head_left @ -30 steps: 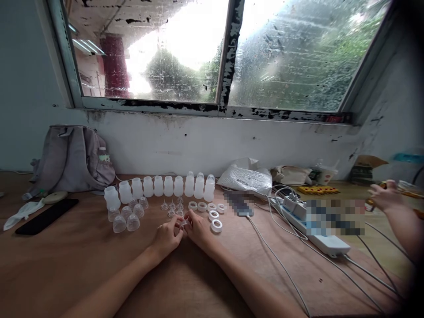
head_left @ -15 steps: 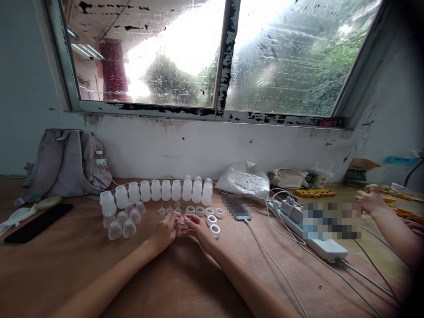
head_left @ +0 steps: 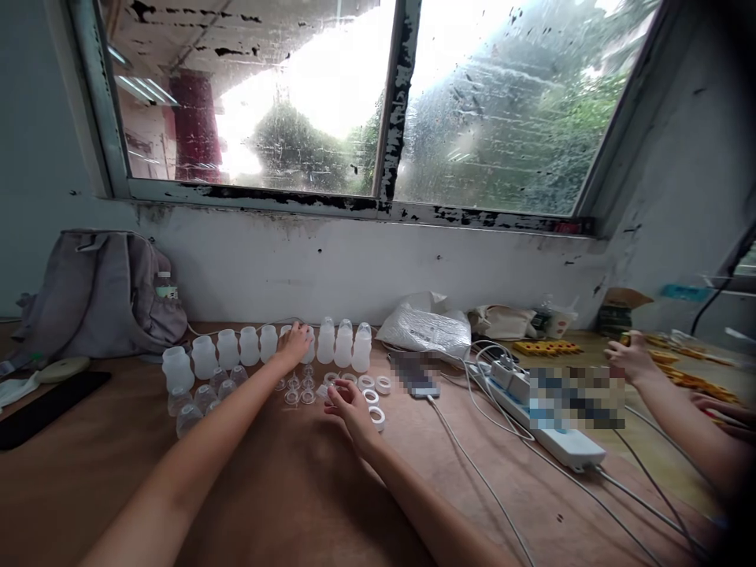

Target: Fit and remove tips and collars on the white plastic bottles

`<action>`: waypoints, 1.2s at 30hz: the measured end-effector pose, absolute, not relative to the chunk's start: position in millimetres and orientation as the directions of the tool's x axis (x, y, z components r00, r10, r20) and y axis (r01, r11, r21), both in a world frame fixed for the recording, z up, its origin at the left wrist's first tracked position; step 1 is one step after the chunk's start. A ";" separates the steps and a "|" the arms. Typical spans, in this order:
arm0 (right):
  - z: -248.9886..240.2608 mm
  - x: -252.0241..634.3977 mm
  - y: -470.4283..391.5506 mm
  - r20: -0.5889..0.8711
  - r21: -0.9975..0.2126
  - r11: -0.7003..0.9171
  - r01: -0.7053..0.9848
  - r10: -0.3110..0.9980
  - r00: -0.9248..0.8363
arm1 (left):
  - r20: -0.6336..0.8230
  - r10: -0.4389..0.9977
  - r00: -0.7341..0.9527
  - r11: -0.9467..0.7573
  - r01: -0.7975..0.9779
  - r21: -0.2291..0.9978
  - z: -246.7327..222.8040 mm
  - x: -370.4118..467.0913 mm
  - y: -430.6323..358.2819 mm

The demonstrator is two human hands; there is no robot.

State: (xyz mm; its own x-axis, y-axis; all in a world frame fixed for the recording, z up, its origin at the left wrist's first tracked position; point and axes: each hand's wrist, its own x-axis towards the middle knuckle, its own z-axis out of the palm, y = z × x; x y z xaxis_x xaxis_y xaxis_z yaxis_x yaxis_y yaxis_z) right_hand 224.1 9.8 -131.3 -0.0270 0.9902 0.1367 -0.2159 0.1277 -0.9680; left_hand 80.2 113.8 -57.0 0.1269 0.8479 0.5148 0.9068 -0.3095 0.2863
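Observation:
My left hand (head_left: 294, 345) reaches to the back row of frosted bottles (head_left: 227, 348), its fingers closed around the top of one bottle (head_left: 308, 352). Lower and to the right, my right hand (head_left: 347, 400) pinches a small clear piece (head_left: 324, 390) above the table. Clear nipples (head_left: 292, 396) stand between my hands. White rings (head_left: 376, 418) lie right of my right hand. Clear domed caps (head_left: 188, 420) sit at the left, partly behind my left forearm. Capped bottles (head_left: 343, 346) stand at the row's right end.
A grey backpack (head_left: 112, 295) and a black flat object (head_left: 53, 409) are at the left. Behind the rings lies a silvery bag (head_left: 425, 327). A phone (head_left: 424, 387), cables and a power strip (head_left: 572, 447) cross the right. Another person's hand (head_left: 631, 358) is at far right.
My left hand has left the clear piece and moved up to the bottle row. My right hand still has the piece, slightly right. The view has shifted a little.

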 end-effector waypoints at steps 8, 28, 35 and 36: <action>-120.7 225.3 6.4 0.259 -0.943 0.272 -0.189 0.961 0.095 | 0.806 0.590 0.050 -0.495 0.811 0.312 -54.5 89.0 73.0; -96.6 226.3 -19.0 0.622 -0.778 0.617 0.116 0.783 0.012 | 0.399 0.897 0.191 -0.424 0.116 0.898 -132.4 105.6 -3.9; -94.1 234.2 -6.0 0.425 -0.905 0.418 -0.076 0.883 -0.200 | 0.137 0.845 0.517 -0.017 -0.231 0.973 -123.0 96.2 -14.2; -94.5 236.5 -2.5 0.364 -0.931 0.338 -0.141 0.897 -0.249 | 0.085 0.814 0.574 0.084 -0.262 0.961 -123.2 94.1 -14.3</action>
